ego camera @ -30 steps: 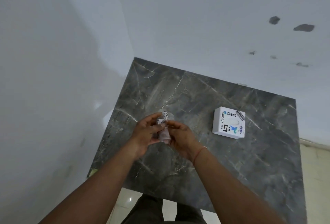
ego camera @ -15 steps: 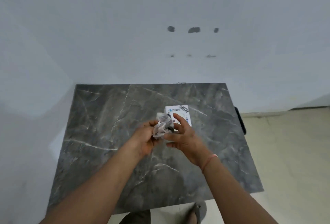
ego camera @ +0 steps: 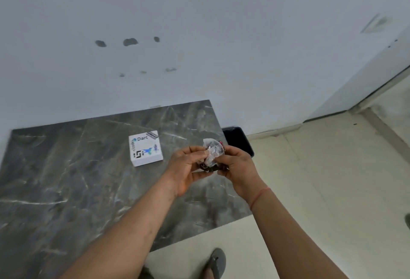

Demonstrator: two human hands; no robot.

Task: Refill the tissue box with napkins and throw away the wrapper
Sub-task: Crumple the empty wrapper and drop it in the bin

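A crumpled clear plastic wrapper is pinched between both hands over the right edge of the dark marble table. My left hand grips it from the left and my right hand from the right. The white tissue box, printed with logos, stands closed on the table to the left of my hands. A black bin sits on the floor just beyond the table's right edge, partly hidden behind the wrapper and my right hand.
A white wall with dark marks runs behind the table. Pale tiled floor spreads to the right. My sandalled foot shows below the table's near edge.
The view has swung to the right, so the tissue box now lies left of my hands. Both hands have carried the wrapper toward the table's right edge, and the black bin has come into view.
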